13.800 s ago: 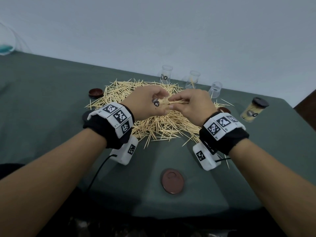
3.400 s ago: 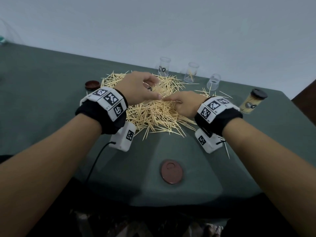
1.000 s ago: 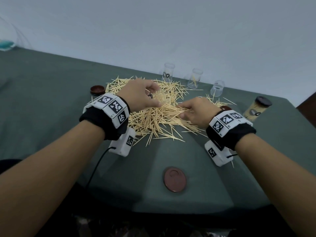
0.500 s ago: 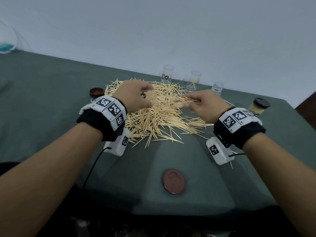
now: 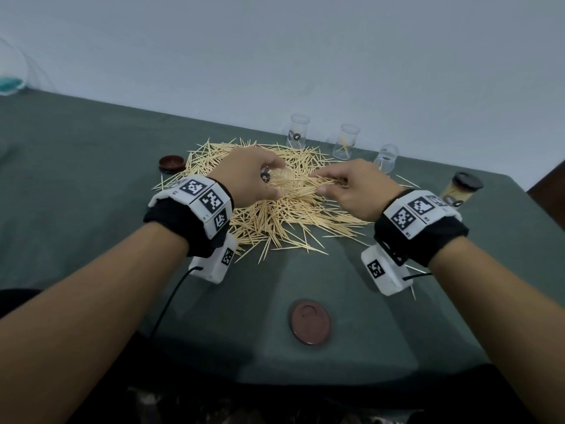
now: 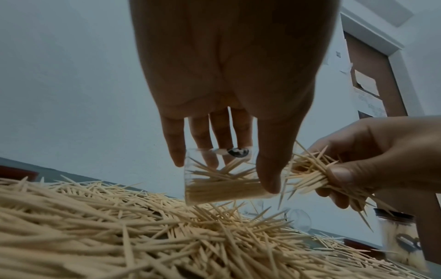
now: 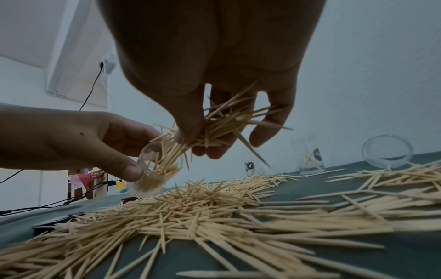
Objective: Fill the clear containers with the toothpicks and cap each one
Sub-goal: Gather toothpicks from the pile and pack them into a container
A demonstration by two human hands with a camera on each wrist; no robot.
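My left hand [image 5: 250, 175] grips a clear container [image 6: 222, 181] tilted on its side above the toothpick pile [image 5: 275, 206], partly filled with toothpicks. In the right wrist view the same container [image 7: 155, 169] points its mouth toward my right hand. My right hand [image 5: 354, 185] pinches a bundle of toothpicks [image 7: 222, 124], whose tips reach into the container's mouth. From the left wrist view the bundle [image 6: 307, 175] lies right beside the container. A capped, full container [image 5: 458, 191] stands at the far right.
Three more clear containers sit behind the pile: two upright [image 5: 298, 134], [image 5: 345, 145] and one tipped over [image 5: 386, 157]. A brown cap [image 5: 309, 321] lies near the table's front edge, another [image 5: 171, 163] left of the pile. Green cloth covers the table [image 5: 76, 179].
My right hand has lifted a bundle of toothpicks off the pile and brought it left to the mouth of the container held in my left hand.
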